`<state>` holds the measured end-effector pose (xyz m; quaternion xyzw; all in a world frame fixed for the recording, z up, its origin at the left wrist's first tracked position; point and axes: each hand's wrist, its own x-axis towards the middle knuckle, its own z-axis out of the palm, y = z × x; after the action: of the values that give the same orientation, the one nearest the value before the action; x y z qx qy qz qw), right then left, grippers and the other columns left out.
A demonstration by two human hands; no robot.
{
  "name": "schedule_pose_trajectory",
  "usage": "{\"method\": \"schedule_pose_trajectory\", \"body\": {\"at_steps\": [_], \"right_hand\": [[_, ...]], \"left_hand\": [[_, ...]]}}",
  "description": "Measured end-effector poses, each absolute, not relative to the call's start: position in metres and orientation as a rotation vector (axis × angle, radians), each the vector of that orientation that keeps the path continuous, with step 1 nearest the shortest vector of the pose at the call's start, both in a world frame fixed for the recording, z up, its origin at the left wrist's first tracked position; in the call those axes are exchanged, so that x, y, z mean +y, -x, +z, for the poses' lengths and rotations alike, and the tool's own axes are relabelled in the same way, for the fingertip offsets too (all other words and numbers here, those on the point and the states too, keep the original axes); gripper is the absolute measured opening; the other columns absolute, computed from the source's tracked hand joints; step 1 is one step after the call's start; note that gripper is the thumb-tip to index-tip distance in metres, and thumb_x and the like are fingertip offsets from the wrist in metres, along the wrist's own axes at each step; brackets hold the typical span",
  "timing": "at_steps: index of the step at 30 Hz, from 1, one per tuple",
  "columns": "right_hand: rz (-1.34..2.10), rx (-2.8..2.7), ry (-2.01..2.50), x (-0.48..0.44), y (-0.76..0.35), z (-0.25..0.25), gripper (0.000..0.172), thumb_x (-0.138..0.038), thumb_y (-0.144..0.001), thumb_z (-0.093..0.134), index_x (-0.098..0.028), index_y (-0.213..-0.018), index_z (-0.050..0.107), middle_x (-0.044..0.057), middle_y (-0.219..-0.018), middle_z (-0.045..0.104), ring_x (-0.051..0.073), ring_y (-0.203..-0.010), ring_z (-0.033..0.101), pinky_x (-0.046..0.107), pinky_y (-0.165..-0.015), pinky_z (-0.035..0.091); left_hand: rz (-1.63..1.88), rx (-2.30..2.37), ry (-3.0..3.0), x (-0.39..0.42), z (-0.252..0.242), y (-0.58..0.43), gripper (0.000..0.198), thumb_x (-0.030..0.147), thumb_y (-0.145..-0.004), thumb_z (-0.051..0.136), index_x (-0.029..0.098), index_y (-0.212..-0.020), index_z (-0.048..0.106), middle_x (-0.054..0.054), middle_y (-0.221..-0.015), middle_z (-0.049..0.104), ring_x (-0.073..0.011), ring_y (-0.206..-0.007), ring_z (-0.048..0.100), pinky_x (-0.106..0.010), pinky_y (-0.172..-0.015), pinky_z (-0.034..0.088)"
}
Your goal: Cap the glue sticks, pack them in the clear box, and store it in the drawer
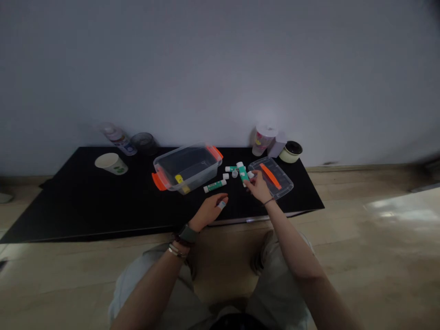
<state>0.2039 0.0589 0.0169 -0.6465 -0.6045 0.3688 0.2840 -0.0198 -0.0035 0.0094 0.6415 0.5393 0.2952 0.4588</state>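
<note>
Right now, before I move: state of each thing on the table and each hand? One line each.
Clear plastic storage box with orange latches, open, lid off, yellow-labelled item inside
Clear plastic lid with orange strip, lying flat on the table
Green-labelled white glue stick, lying on its side
Teal-and-white glue stick, held up off the table
Right hand, gripping the teal stick
Left hand, resting on the table, empty
White paper cup, tipped on its side

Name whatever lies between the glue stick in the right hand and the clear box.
A second glue stick and a small grey cap lie on the black table between the glue stick in the right hand and the clear plastic box. A small white cap lies nearer the box.
</note>
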Motion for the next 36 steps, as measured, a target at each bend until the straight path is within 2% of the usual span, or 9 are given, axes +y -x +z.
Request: {"method": "schedule_pose_trajectory", "body": {"at_steps": [3, 8, 10, 12, 16, 20, 25, 29, 36], "right_hand": [[1.359, -1.546, 1.318, 0.047, -0.186, 0.021, 0.051, -0.042, -0.083, 0.063, -0.022, -0.122, 0.035, 0.0, -0.093, 0.065, 0.014, -0.065, 0.067, 0.024, -0.054, 0.049], [1.578, -1.817, 1.026, 0.036, -0.17, 0.027, 0.04, -0.049, -0.084, 0.063, -0.019, -0.109, 0.051, 0.001, -0.088, 0.066, 0.013, -0.074, 0.065, 0.022, -0.058, 0.049], [1.371, -1.926, 1.172, 0.044, -0.176, 0.027, 0.034, -0.048, -0.091, 0.055, -0.018, -0.107, 0.057, 0.003, -0.089, 0.067, 0.015, -0.079, 0.064, 0.026, -0.066, 0.051], [0.971, -1.99, 1.462, 0.059, -0.187, 0.022, 0.032, -0.042, -0.096, 0.05, -0.017, -0.112, 0.06, 0.006, -0.098, 0.067, 0.018, -0.09, 0.063, 0.03, -0.079, 0.051], [0.256, -2.124, 1.931, 0.086, -0.213, 0.003, 0.046, -0.027, -0.096, 0.05, -0.019, -0.141, 0.049, 0.015, -0.133, 0.055, 0.027, -0.122, 0.048, 0.038, -0.098, 0.043], [0.126, -2.368, 2.004, 0.092, -0.223, -0.017, 0.053, -0.026, -0.097, 0.048, -0.024, -0.149, 0.042, 0.013, -0.145, 0.045, 0.03, -0.128, 0.039, 0.04, -0.1, 0.04], [0.159, -2.392, 2.006, 0.089, -0.22, -0.025, 0.037, -0.02, -0.096, 0.046, -0.015, -0.131, 0.057, 0.017, -0.131, 0.056, 0.028, -0.122, 0.043, 0.038, -0.101, 0.039], [0.377, -2.149, 1.969, 0.092, -0.213, -0.018, 0.031, -0.017, -0.092, 0.051, -0.012, -0.121, 0.059, 0.017, -0.122, 0.06, 0.026, -0.116, 0.05, 0.04, -0.101, 0.042], [1.499, -1.137, 1.229, 0.079, -0.185, 0.012, 0.026, -0.031, -0.09, 0.057, -0.016, -0.111, 0.06, 0.006, -0.103, 0.068, 0.016, -0.092, 0.066, 0.037, -0.091, 0.055]], "left_hand": [[0.875, 1.295, -1.337, -0.001, 0.005, 0.016, 0.059, 0.059, -0.086, 0.054, 0.017, -0.127, 0.061, -0.014, -0.123, 0.068, -0.0281, -0.11, 0.066, -0.043, -0.095, 0.052], [1.041, 1.15, -1.05, 0.002, 0.009, 0.011, 0.074, 0.072, -0.077, 0.06, 0.013, -0.121, 0.06, -0.014, -0.121, 0.067, -0.031, -0.114, 0.062, -0.045, -0.095, 0.052], [1.065, 1.139, -1.029, 0.001, 0.011, 0.01, 0.074, 0.072, -0.076, 0.062, 0.013, -0.12, 0.058, -0.014, -0.117, 0.068, -0.0309, -0.113, 0.062, -0.046, -0.097, 0.051], [1.065, 1.145, -1.054, -0.001, 0.013, 0.01, 0.07, 0.07, -0.078, 0.061, 0.014, -0.12, 0.056, -0.014, -0.114, 0.069, -0.0304, -0.113, 0.063, -0.046, -0.098, 0.05], [1.003, 1.196, -1.174, -0.004, 0.012, 0.014, 0.058, 0.066, -0.082, 0.058, 0.016, -0.111, 0.056, -0.014, -0.11, 0.071, -0.0293, -0.112, 0.064, -0.044, -0.098, 0.048], [0.95, 1.24, -1.285, -0.003, 0.009, 0.019, 0.05, 0.061, -0.082, 0.059, 0.017, -0.106, 0.057, -0.013, -0.109, 0.07, -0.0266, -0.104, 0.065, -0.041, -0.092, 0.05], [0.925, 1.255, -1.331, -0.002, 0.01, 0.02, 0.052, 0.058, -0.084, 0.058, 0.016, -0.113, 0.056, -0.011, -0.106, 0.069, -0.0233, -0.097, 0.066, -0.036, -0.084, 0.053], [0.905, 1.273, -1.357, -0.003, 0.011, 0.02, 0.054, 0.058, -0.084, 0.058, 0.016, -0.117, 0.056, -0.011, -0.107, 0.069, -0.0229, -0.096, 0.066, -0.035, -0.083, 0.052], [0.919, 1.246, -1.313, -0.006, 0.016, 0.018, 0.053, 0.058, -0.085, 0.056, 0.017, -0.118, 0.058, -0.007, -0.102, 0.066, -0.0202, -0.082, 0.068, -0.036, -0.085, 0.053]]}}
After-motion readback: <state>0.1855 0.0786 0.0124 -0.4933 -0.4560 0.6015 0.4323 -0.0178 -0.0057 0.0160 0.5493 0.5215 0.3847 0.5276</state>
